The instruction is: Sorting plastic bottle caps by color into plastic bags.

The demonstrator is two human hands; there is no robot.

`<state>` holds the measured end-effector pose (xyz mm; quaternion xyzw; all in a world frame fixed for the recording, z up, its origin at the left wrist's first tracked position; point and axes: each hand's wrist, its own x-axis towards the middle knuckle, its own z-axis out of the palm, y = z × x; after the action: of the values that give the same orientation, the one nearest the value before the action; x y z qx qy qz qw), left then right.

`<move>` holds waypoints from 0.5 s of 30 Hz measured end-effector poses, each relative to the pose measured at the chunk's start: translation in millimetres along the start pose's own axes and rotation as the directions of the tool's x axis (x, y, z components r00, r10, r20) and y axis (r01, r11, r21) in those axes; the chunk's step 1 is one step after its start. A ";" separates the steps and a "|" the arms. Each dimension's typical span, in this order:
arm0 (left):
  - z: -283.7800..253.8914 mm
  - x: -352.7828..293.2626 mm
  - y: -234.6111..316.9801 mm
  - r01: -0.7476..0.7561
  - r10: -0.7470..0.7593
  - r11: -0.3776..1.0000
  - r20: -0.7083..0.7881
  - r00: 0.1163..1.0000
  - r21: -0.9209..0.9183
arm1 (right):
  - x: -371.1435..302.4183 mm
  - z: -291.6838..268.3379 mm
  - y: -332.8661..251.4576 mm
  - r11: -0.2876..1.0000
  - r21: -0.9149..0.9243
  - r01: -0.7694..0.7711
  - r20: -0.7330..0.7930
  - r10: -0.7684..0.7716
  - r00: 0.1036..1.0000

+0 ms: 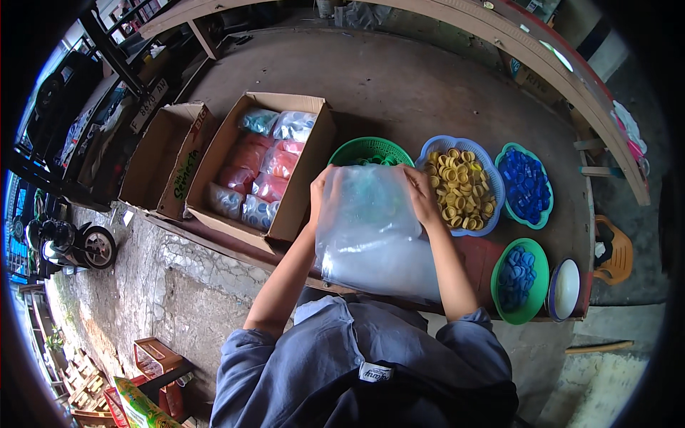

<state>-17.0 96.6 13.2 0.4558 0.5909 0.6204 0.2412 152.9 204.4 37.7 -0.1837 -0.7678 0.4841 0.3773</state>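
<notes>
A clear plastic bag (367, 203) is stretched between my two hands over the table's near edge. My left hand (318, 192) grips its upper left corner, and my right hand (419, 189) grips the upper right one. Under the bag lies a stack of flat plastic bags (389, 271). Just beyond, partly hidden by the held bag, stands a green basket (339, 151) with green bottle caps (372, 160). Beside my right hand is a lavender basket (495, 175) of yellow caps (460, 189).
Left of me, an open cardboard box (282, 225) holds several filled bags (250, 153); another open box (153, 153) stands beside it. At right are a teal basket (548, 192) of dark blue caps, a green bowl (536, 285) of blue caps and a white bowl (566, 289). A wooden rail (471, 25) crosses the back.
</notes>
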 end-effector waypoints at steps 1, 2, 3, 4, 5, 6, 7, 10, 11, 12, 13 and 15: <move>2.9 -1.3 -0.1 0.186 -0.191 0.980 -0.069 0.979 -0.070 | -5.5 6.5 -3.6 0.990 0.070 -0.121 -0.044 0.125 0.991; 8.1 -2.0 -3.3 0.187 -0.192 0.980 -0.069 0.979 -0.069 | -8.4 11.0 -5.6 0.961 0.145 -0.236 -0.079 0.249 0.965; 14.9 -2.4 -7.2 0.133 -0.152 0.979 -0.116 0.982 -0.154 | -9.7 17.1 0.3 0.953 0.206 -0.221 -0.081 0.241 0.967; 18.2 -3.3 -10.6 0.074 -0.115 0.969 -0.167 0.979 -0.236 | -11.4 17.7 3.3 0.954 0.207 -0.219 -0.085 0.240 0.967; 13.6 -5.3 -13.9 0.179 -0.198 0.960 -0.069 0.978 -0.213 | -12.9 18.2 5.3 0.954 0.195 -0.229 -0.092 0.250 0.964; 9.3 0.4 -11.5 0.329 -0.334 0.929 0.001 0.943 -0.171 | -11.9 19.0 4.9 0.953 0.185 -0.240 -0.100 0.261 0.960; 12.2 0.6 -8.3 0.216 -0.232 0.942 -0.035 0.972 -0.255 | -10.5 19.4 8.1 0.962 0.184 -0.202 -0.111 0.225 0.968; 12.0 5.9 4.3 0.070 -0.097 0.962 -0.090 0.991 -0.263 | -7.3 17.7 0.5 0.975 0.205 -0.088 -0.212 0.132 0.968; 3.3 8.6 8.9 -0.040 0.045 0.989 0.036 0.998 -0.142 | -7.0 12.4 -1.4 0.985 0.135 -0.104 -0.214 0.131 0.968; 2.7 6.7 7.6 -0.042 0.047 0.989 0.035 0.998 -0.142 | -9.6 12.4 -2.2 0.986 0.135 -0.102 -0.214 0.129 0.968; 2.8 3.9 3.1 -0.052 0.074 0.959 0.071 0.995 -0.279 | -13.9 13.7 -1.5 0.994 0.019 -0.107 -0.260 0.109 0.959; 7.3 -1.8 -1.8 -0.049 0.087 0.961 0.129 0.988 -0.273 | -21.1 19.7 11.5 0.996 -0.033 -0.081 -0.329 0.065 0.942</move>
<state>-10.4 99.2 10.2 0.4814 0.4668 0.6693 0.3199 150.7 184.2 14.2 -0.2986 -0.6982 0.4425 0.4770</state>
